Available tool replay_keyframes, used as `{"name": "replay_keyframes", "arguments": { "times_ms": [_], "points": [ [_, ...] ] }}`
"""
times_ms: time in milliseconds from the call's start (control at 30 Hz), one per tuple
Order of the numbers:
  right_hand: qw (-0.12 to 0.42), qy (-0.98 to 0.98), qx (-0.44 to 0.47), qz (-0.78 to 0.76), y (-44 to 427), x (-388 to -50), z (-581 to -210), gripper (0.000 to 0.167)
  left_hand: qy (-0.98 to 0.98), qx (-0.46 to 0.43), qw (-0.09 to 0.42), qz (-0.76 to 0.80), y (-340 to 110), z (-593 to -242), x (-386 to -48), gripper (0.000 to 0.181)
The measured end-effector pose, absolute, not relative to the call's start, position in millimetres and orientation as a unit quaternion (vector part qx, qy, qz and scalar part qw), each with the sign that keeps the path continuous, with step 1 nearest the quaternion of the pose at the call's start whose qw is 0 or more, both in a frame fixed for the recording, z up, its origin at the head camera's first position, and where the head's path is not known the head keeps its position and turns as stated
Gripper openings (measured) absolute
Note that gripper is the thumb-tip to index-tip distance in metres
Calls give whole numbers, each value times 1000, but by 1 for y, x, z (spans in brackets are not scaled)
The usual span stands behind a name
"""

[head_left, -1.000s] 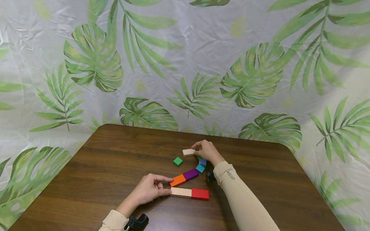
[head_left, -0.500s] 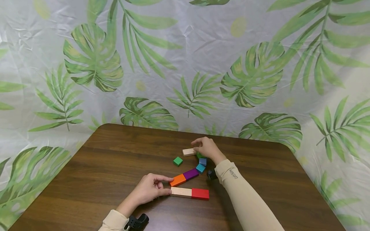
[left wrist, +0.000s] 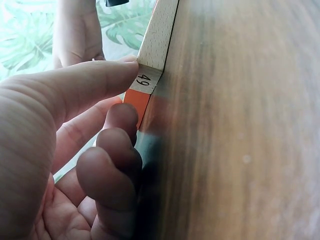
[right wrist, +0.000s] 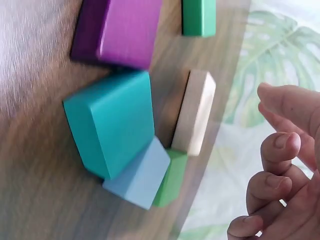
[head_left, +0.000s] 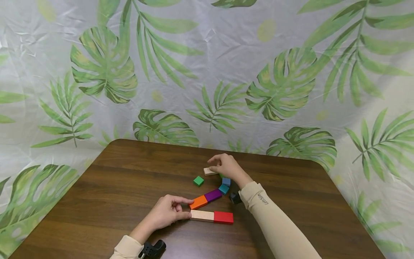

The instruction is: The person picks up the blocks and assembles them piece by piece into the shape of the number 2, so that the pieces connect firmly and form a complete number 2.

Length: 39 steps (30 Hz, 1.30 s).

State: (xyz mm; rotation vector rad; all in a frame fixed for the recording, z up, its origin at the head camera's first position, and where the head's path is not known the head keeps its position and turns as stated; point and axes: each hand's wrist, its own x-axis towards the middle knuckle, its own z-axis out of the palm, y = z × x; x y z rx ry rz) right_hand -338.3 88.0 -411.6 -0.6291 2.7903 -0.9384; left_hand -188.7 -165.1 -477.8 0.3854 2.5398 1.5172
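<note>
At the left end of two wooden blocks my left hand (head_left: 168, 213) holds their corners between thumb and forefinger. The thumb lies against a plain block (head_left: 202, 216) and the forefinger touches an orange block (head_left: 198, 202); a "49" shows on the plain one's end in the left wrist view. My right hand (head_left: 228, 168) hovers above the far plain block (right wrist: 194, 114), with loosely bent fingers and nothing in them. Beside that block a light green block (right wrist: 172, 177) meets a blue block (right wrist: 140, 172), then a teal block (right wrist: 112, 122) and a purple block (right wrist: 120, 32).
A red block (head_left: 223, 217) continues the near plain block to the right. A separate green block (head_left: 198, 181) lies left of the curve. All stand on a brown wooden table (head_left: 129, 180), with a leaf-patterned cloth (head_left: 226, 72) hanging behind.
My right hand lets go of the far plain block, rises slightly and drifts left over it. The left hand stays where it was, and the blocks look unmoved.
</note>
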Motion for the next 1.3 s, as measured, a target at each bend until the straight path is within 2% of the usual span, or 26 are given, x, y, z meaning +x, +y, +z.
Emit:
{"name": "replay_keyframes", "arguments": {
  "times_ms": [667,1300],
  "points": [
    [94,915,-250,-304,72,-320,-426,32,851,134,75,502,-165,-478,-189,37],
    [90,920,-248,-291,61,-317,-439,31,854,137,70,498,-165,-478,-189,36]
  ]
}}
